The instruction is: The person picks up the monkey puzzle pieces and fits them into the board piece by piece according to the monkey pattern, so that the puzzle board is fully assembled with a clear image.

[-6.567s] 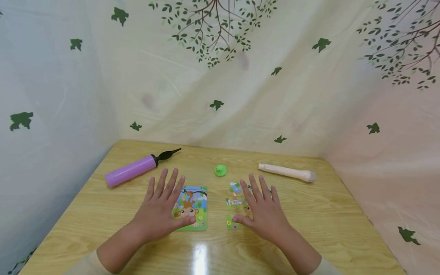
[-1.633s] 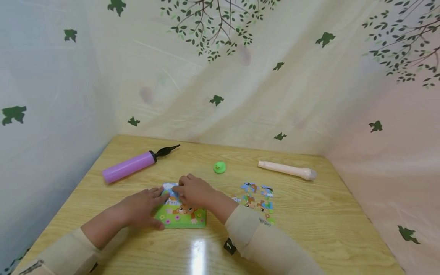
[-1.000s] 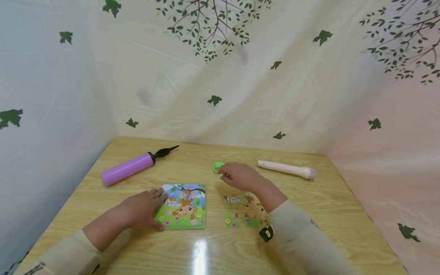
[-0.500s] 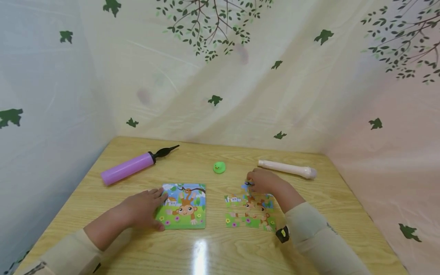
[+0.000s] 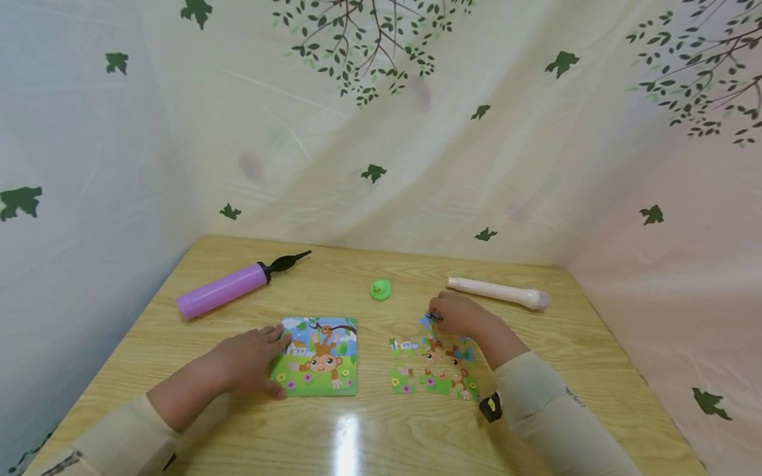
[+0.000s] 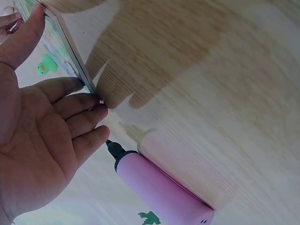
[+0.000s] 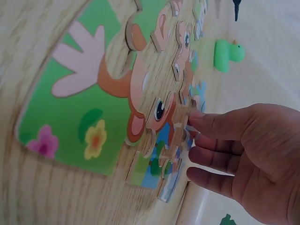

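A square puzzle board (image 5: pixel 339 387) with a monkey picture lies flat left of centre. My left hand (image 5: pixel 250 362) rests at its left edge, fingers extended; in the left wrist view those fingertips (image 6: pixel 77 84) touch the board's side. To the right lie several separated jigsaw pieces (image 5: pixel 437 385) showing the same monkey, with gaps between them. My right hand (image 5: pixel 461 315) is at the back row, thumb and fingers pinching a blue puzzle piece (image 5: pixel 425 322). From the right wrist view, the right hand (image 7: pixel 262 154) reaches in beyond the monkey-face pieces, partly hiding what it pinches.
A green toy duck (image 5: pixel 380 289) sits behind, between board and pieces. At back left lies a purple hand pump (image 5: pixel 223 292) with a black nozzle. A pale wand-like stick (image 5: pixel 494 293) lies just behind the right hand. Patterned cloth (image 5: pixel 333 198) hangs behind the table.
From both hands held spread, the left came to rest on the board's edge. The right went over the board's upper part, then back past the duck to the loose pieces, pinching one there.
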`<state>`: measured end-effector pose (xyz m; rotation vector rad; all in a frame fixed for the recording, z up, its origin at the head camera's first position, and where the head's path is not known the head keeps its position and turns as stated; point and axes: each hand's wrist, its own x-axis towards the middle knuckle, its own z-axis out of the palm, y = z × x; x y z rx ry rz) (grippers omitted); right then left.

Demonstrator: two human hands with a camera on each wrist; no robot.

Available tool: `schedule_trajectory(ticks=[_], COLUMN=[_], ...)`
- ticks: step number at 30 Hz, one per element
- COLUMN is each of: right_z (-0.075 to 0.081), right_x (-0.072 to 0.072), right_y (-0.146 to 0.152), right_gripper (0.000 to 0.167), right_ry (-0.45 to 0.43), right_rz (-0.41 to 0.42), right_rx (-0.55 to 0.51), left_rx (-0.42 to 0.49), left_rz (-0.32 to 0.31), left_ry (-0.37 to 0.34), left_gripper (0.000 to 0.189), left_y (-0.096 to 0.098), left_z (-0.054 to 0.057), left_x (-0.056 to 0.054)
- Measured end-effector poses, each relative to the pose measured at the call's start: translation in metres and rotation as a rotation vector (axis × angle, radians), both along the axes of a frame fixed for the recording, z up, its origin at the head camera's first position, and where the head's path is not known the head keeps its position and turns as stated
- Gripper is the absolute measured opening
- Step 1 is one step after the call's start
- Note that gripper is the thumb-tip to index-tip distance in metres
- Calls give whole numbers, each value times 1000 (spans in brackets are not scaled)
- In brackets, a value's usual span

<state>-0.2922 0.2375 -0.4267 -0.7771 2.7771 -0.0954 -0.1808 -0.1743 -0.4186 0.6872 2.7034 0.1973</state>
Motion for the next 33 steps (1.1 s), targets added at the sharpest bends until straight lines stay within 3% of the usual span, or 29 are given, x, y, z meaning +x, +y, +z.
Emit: schedule_trajectory(ticks=[5,10,14,18,24,33], right_z=[2,8,13,22,33,26], right_x=[1,-1,-3,-3,0,7], right_y=[0,-1,-3,-14,-51,-119], right_gripper=[17,7,4,6,8,7], right_ry=[-35,-124,-157,-191,-215,-318], right_rz=[-52,-115,-114,-81,6,144], right_rx=[-55,-139,-225,-306,-309,-324], left_rx=[-5,-3,-2,-4,-17,-12], left_rz=[3,4,4,6,8,1], left_ry=[-1,2,-2,-7,-11,-3], left_gripper=[105,106,105,105,105,105], left_y=[0,0,0,0,-1,-2], left_z=[-2,-3,-3,-2,-4,-4], left_x=[-1,-1,-1,0,-1,-1])
